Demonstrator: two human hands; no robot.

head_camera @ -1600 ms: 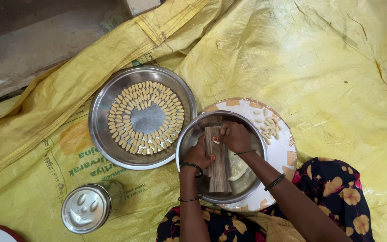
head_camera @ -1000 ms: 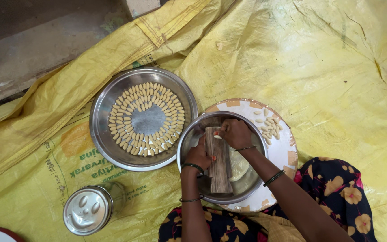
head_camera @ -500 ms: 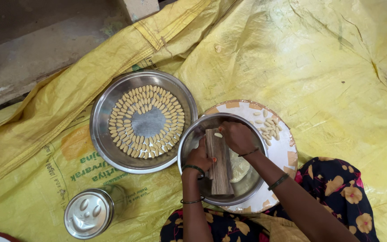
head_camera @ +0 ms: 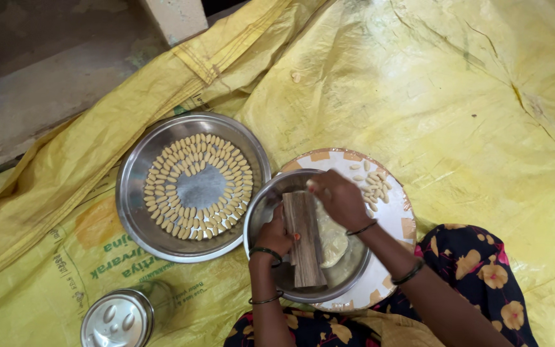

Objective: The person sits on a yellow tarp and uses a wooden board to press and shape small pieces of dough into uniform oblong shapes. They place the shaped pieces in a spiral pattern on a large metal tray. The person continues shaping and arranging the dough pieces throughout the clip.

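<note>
A small steel bowl [head_camera: 271, 205] sits on a round white plate [head_camera: 398, 222] in front of me. Across the bowl lies a ridged wooden board [head_camera: 304, 241], and a lump of pale dough [head_camera: 332, 241] rests under it in the bowl. My left hand [head_camera: 274, 236] holds the board's left edge. My right hand [head_camera: 338, 196] presses a small piece of dough at the board's top end. Several shaped dough pieces [head_camera: 374, 183] lie on the white plate. To the left, a large steel plate [head_camera: 133, 209] holds several more shaped pieces [head_camera: 226, 186] laid in rings.
Everything rests on a crumpled yellow woven sheet [head_camera: 431, 83] spread over the floor. A lidded steel container [head_camera: 117, 319] stands at the lower left. Bare concrete floor [head_camera: 40, 71] lies at the upper left. My floral dark garment [head_camera: 483, 283] shows at the bottom right.
The view has shifted slightly. My right hand keeps working at the top of the board, while the left hand stays on the board's edge.
</note>
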